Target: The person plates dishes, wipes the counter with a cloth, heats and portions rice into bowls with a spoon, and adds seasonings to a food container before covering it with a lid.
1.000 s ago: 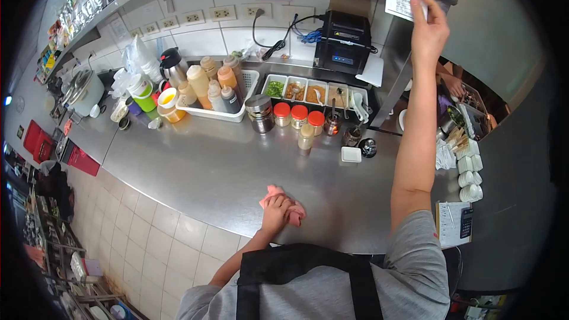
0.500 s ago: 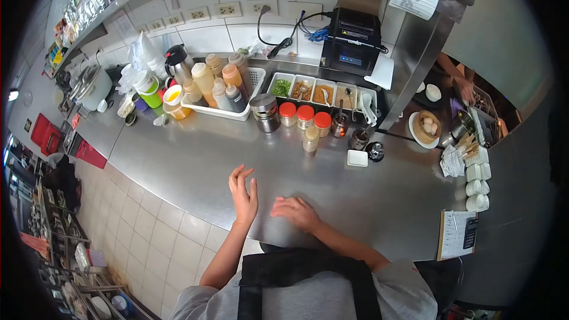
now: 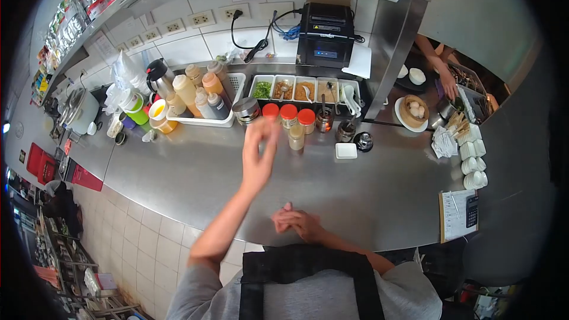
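Observation:
My left hand (image 3: 258,157) is raised over the steel counter, its bent fingers slightly blurred and its thumb apart. Nothing shows in it. From this view its fingertips overlap the nearest red-lidded jar (image 3: 271,111) and the base of a metal canister (image 3: 246,110); I cannot tell whether they touch. Two more red-lidded jars (image 3: 288,116) (image 3: 306,121) and a small shaker bottle (image 3: 296,137) stand just to its right. My right hand (image 3: 295,223) hovers near the counter's front edge, loosely bent with fingers apart, and no object is visible in it.
A white basket (image 3: 231,120) of sauce bottles stands left of the jars. Behind them are topping trays (image 3: 262,88) and a receipt printer (image 3: 326,35). A small white dish (image 3: 346,150) sits right. Another person's hand (image 3: 448,86) is beyond the post, near a bamboo steamer (image 3: 409,112).
My left hand has moved forward and up to the red-lidded jars. My right hand stays near the counter's front edge, its fingers slightly shifted. The view has turned a little.

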`<state>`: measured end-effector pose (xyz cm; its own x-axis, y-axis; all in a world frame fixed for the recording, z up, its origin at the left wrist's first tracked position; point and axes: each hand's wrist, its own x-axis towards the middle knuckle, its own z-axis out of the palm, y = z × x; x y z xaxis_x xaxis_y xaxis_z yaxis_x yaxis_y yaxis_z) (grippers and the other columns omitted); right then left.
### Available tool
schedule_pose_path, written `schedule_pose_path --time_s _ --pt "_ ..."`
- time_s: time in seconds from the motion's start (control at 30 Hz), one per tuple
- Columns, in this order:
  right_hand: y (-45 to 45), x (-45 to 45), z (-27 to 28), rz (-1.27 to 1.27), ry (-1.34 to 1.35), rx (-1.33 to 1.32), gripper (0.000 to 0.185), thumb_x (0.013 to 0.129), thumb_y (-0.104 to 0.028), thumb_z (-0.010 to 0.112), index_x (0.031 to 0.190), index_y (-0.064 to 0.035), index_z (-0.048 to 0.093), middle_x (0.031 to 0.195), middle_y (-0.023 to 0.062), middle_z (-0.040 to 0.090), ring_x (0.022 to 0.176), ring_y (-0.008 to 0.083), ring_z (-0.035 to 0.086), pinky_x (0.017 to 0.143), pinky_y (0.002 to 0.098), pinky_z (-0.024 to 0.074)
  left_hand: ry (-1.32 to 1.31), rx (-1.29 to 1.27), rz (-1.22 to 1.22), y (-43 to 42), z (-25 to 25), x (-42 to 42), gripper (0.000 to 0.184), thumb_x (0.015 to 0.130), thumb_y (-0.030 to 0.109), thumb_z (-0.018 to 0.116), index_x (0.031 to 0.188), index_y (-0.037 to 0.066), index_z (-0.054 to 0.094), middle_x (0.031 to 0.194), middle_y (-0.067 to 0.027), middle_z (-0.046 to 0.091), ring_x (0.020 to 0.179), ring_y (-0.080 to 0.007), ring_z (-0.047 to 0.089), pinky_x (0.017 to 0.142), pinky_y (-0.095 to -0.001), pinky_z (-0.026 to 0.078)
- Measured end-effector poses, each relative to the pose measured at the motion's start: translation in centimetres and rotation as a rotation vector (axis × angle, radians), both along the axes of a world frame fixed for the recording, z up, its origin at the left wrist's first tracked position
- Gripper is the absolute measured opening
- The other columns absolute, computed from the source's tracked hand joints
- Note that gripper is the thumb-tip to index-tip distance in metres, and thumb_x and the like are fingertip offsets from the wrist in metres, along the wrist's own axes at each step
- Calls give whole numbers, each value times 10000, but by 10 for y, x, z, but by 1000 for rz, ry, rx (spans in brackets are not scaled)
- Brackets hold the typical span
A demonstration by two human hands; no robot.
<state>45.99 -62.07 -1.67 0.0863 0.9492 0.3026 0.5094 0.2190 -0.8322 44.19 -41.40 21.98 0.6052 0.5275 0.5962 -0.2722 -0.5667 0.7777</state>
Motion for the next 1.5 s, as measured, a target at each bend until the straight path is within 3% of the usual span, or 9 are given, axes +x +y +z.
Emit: schedule_pose_path --time_s 0.13,0.3,0.37,0.53,0.67,0.77,0.9,1.2,1.5 --pt "5 27 72 -123 371 -163 334 938 24 428 1154 -40 675 1377 97 537 1212 213 563 1067 376 477 -159 -880 -569 18 122 73 391 986 263 587 1312 53 541 1308 -79 592 1199 -195 560 1021 -335 445" --pt "-48 101 115 -426 -179 -30 323 952 4 457 1152 -73 699 1328 119 579 1120 261 621 886 374 565 -249 -789 -530 53 188 170 530 928 353 692 1322 37 530 1317 -105 597 1185 -193 574 980 -315 458" --pt "-82 110 134 -686 220 -239 293 925 -157 602 1195 -93 693 1356 61 601 1277 273 509 1071 372 419 -222 -760 -529 85 190 202 571 899 384 725 1317 44 536 1342 -103 583 1218 -194 555 983 -312 451" --pt "-173 140 93 -891 -245 -510 333 890 -195 654 1216 -139 687 1378 79 571 1275 309 500 1066 406 425 -255 -687 -468 48 184 183 602 943 331 667 1395 0 447 1411 -145 518 1301 -248 495 1101 -366 371" --pt "-175 108 32 -1179 -714 -264 412 864 -209 699 1267 -152 634 1323 149 578 1257 332 522 1016 442 463 -111 -646 -568 16 132 140 613 945 342 663 1417 19 443 1398 -133 547 1303 -237 507 1103 -342 367" --pt "-191 105 14 -814 -433 -264 447 872 -197 700 1297 -135 577 1327 142 562 1253 333 523 1011 430 464 143 -470 -469 -12 59 87 427 950 298 664 1286 45 592 1243 -51 645 1148 -147 579 997 -308 421" --pt "-226 141 74 -1451 317 -145 472 888 -102 643 1346 -113 532 1335 189 543 1230 339 517 1029 405 450 447 -541 -421 -23 -46 13 167 962 173 636 1060 39 652 964 -23 662 903 -115 590 869 -280 450" --pt "-235 294 -39 -1965 -601 -560 580 949 -406 573 1447 -131 455 1504 302 331 1415 450 312 1143 464 326 702 -1010 9 -65 -152 -129 177 967 206 643 1088 78 641 1056 -51 700 952 -162 655 843 -315 498" --pt "-172 351 -20 -1123 -65 -69 345 918 -111 550 1242 -152 663 1433 92 529 1324 293 482 1087 366 403 665 -779 -79 -68 -129 -96 138 989 124 594 1093 43 634 1032 -74 701 927 -159 652 838 -310 503"
